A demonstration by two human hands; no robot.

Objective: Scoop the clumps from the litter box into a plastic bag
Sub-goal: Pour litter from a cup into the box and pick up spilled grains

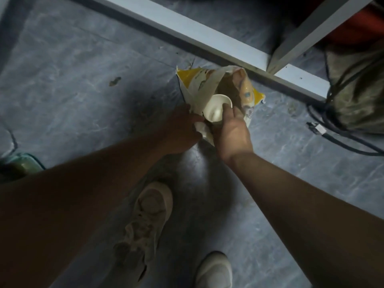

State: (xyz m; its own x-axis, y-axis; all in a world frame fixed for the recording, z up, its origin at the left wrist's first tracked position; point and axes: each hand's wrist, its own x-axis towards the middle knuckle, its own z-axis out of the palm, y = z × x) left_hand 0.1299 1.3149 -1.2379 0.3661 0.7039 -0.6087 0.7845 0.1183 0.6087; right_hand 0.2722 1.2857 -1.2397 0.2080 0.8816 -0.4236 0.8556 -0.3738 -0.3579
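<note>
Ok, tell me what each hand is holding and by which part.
The right hand holds a white cup by its rim, over the open bag. The left hand pinches the bag's near edge.

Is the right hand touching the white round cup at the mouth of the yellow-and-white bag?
Touching. The head view shows the right hand with its thumb over the rim of the white round cup, gripping it at the open yellow-and-white bag.

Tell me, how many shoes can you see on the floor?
2: a worn beige lace-up sneaker low in the centre, and a white sneaker at the bottom edge, right of it, partly cut off.
</note>
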